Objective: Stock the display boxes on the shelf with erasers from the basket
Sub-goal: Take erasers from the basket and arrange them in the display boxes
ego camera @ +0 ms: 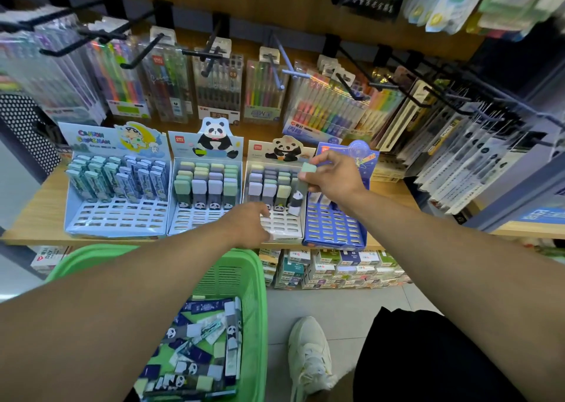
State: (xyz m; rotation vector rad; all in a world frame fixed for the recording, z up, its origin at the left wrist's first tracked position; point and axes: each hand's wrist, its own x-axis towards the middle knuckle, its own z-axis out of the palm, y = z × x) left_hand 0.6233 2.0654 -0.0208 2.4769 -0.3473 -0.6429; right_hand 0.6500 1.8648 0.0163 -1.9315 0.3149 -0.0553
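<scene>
Mint-green eraser is getting pinched near its top by the right hand's fingers, thumb and fingertips curling round it, and it's hanging upright over the right side of the white panda box. The right hand is hovering just above the back rows there. The left hand is resting at that same box's front edge, fingers bent down on the tray; I can't tell whether it's gripping the box or only steadying it, and it isn't carrying an eraser as far as I can see.

My guess for doing this bit well: keeping the eraser vertical, lining it up with an open slot beside the little panda one, and pushing straight down while the left hand is bracing the box.

Plenty more erasers are lying in the green basket below the wooden shelf.
</scene>
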